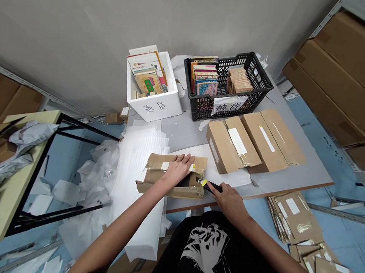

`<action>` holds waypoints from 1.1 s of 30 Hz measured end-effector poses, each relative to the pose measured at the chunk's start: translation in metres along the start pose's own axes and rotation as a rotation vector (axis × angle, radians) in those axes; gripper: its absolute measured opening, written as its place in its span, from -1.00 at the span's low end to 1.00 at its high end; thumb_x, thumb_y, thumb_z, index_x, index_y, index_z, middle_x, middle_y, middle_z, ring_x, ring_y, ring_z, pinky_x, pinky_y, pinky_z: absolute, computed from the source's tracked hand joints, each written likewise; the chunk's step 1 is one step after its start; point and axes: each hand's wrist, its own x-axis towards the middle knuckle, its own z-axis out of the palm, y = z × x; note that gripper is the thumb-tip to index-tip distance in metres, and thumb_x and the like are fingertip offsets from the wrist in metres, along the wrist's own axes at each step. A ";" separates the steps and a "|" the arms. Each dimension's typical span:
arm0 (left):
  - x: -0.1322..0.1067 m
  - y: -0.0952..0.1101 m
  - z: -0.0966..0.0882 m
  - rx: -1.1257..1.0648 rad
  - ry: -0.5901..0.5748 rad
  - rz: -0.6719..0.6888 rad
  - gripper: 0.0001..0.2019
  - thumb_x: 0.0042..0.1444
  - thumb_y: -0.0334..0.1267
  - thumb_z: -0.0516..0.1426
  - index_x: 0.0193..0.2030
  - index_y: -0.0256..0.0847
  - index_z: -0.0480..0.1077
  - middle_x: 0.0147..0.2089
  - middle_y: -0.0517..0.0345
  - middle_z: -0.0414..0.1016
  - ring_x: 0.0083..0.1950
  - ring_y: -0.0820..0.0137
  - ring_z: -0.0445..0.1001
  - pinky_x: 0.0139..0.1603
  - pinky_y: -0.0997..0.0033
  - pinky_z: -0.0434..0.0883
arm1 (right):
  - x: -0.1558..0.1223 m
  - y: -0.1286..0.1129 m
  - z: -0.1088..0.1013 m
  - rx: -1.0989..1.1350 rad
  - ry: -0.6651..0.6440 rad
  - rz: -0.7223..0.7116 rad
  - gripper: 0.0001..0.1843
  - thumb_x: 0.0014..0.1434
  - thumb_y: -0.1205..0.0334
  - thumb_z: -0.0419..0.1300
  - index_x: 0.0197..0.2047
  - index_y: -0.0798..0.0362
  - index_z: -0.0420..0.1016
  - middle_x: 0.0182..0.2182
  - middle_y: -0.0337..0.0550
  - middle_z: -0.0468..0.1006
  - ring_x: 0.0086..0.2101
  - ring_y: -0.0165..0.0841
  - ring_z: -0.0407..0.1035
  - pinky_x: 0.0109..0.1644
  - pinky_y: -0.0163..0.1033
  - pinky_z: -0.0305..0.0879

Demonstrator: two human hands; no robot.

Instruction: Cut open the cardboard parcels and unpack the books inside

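A brown cardboard box (155, 175) lies at the table's front edge with its top partly opened and a dark gap along the middle. My left hand (178, 169) rests on its top flap, fingers stretched out flat toward the far side. A black-handled box cutter (213, 189) with a yellow part near its tip is gripped in my right hand (229, 199). Its tip meets the box's right end beside the gap. What lies inside the box is hidden by my left hand and the flaps.
Two cardboard boxes (270, 142) stand to the right. Behind are a white foam box (155, 107) and a black crate (199, 106), both holding books. White foam sheets (141, 150) are stacked on the left. Flattened cartons (301, 218) lie on the floor at right.
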 end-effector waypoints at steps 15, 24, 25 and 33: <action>0.002 0.000 0.002 -0.030 0.015 -0.032 -0.47 0.12 -0.43 0.09 0.25 -0.05 0.23 0.31 -0.03 0.27 0.28 0.15 0.27 0.22 0.10 0.25 | 0.004 0.009 -0.013 -0.050 -0.034 0.055 -0.48 0.31 0.25 0.01 0.31 -0.22 0.16 -0.26 -0.03 0.41 -0.28 -0.22 0.34 -0.28 -0.19 0.22; 0.004 0.002 0.004 -0.088 0.058 -0.058 -0.51 0.16 -0.47 0.01 0.23 -0.05 0.28 0.27 -0.03 0.32 0.25 0.20 0.32 0.18 0.17 0.32 | 0.005 0.006 -0.013 -0.076 -0.005 0.074 -0.40 0.24 0.38 0.05 0.31 -0.21 0.16 -0.28 -0.03 0.41 -0.29 -0.22 0.33 -0.28 -0.18 0.22; 0.004 0.002 0.004 -0.088 0.055 -0.063 -0.50 0.17 -0.48 0.00 0.23 -0.05 0.28 0.27 -0.04 0.32 0.25 0.20 0.32 0.17 0.17 0.33 | 0.004 0.007 -0.012 -0.071 -0.004 0.076 -0.40 0.24 0.38 0.05 0.31 -0.22 0.17 -0.27 -0.03 0.41 -0.29 -0.22 0.32 -0.28 -0.18 0.22; 0.003 0.000 -0.001 -0.149 0.059 -0.115 -0.60 0.17 -0.42 0.06 0.14 -0.07 0.36 0.20 -0.03 0.40 0.19 0.20 0.39 0.06 0.24 0.41 | 0.016 0.013 -0.014 -0.107 -0.042 0.131 -0.41 0.25 0.39 0.02 0.31 -0.21 0.18 -0.28 -0.02 0.41 -0.31 -0.23 0.34 -0.30 -0.20 0.25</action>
